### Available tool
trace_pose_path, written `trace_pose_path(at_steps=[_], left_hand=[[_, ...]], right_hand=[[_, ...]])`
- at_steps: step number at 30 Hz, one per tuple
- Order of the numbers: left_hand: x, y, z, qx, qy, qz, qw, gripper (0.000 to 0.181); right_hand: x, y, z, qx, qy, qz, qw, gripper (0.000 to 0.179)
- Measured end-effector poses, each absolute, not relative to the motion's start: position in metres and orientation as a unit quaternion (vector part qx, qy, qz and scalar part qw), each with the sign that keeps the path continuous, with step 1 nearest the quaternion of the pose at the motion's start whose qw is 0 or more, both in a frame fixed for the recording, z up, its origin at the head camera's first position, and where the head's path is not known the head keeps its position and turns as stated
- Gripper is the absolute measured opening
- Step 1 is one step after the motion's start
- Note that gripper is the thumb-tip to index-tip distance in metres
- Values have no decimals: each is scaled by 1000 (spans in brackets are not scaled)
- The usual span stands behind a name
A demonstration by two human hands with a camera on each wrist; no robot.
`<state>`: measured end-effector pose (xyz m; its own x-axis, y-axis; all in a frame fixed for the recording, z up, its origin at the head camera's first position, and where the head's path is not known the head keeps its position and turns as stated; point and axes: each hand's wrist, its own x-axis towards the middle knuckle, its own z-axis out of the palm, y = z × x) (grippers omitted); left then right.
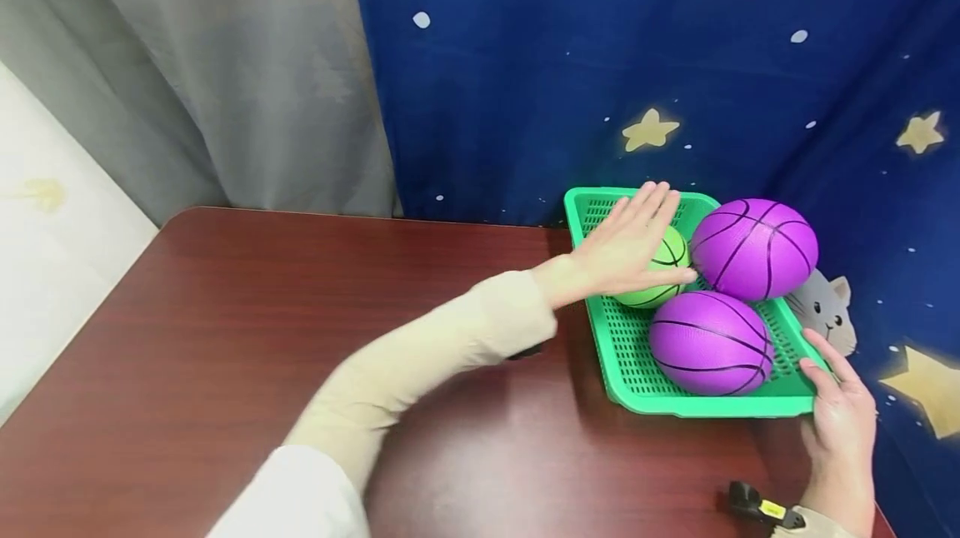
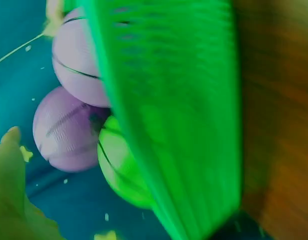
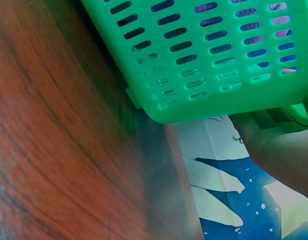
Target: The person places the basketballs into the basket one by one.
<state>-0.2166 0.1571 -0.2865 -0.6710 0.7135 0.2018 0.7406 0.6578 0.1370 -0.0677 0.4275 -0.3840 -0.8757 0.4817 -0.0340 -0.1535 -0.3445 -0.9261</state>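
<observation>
A green plastic basket point(image 1: 720, 406) stands at the right of the table with three basketballs in it. A small green ball point(image 1: 647, 300) sits toward the left, a purple ball point(image 1: 753, 251) at the back right, and another purple ball point(image 1: 711, 344) in front. Over the green ball, my left hand point(image 1: 626, 248) is stretched out flat with straight fingers, partly hiding it. At the basket's front right corner, my right hand point(image 1: 843, 413) grips the rim, thumb on top. The left wrist view shows the basket side point(image 2: 184, 125) blurred, beside the left hand point(image 2: 16, 190).
The brown table point(image 1: 225, 371) reaches to the left of the basket. Behind it hang a grey curtain point(image 1: 277, 80) and a blue curtain point(image 1: 510, 80) with stars. A black strap device point(image 1: 757, 505) is on the right wrist. The table edge point(image 3: 181, 175) runs close under the basket corner.
</observation>
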Motion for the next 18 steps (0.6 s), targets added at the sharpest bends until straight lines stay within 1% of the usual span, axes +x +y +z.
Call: trace_pose_path(at_steps=[3,6,8,10,12,14,16,18], left_hand=[[-213,106,-292,-462,-875,-68,132,94],[-208,46,-304,-560,-807,-32,184,88],[-204,2,-315,-616,-763,-8,193,84],[-201,-43,-328,-644,-742,6,187,79],[-196,-86,-343,-638,-751,15,171,78],[-190,-122,-359,-603,-784,5,149,77],[-183,-147,-374,-555,-821,-7,133,77],[-175,-161,-385,-505,-854,-20,120,77]], right_hand=[[-68,428,-384,-147,-533,809,201,38],[-67,432,-387,-137,-516,820,206,38],[-67,436,-388,-134,-502,828,211,38],[-68,439,-390,-144,-500,825,221,37],[-70,443,-393,-160,-502,818,231,37],[-74,455,-401,-166,-510,809,240,37],[-77,470,-409,-162,-521,801,245,37],[-80,482,-415,-157,-529,796,248,37]])
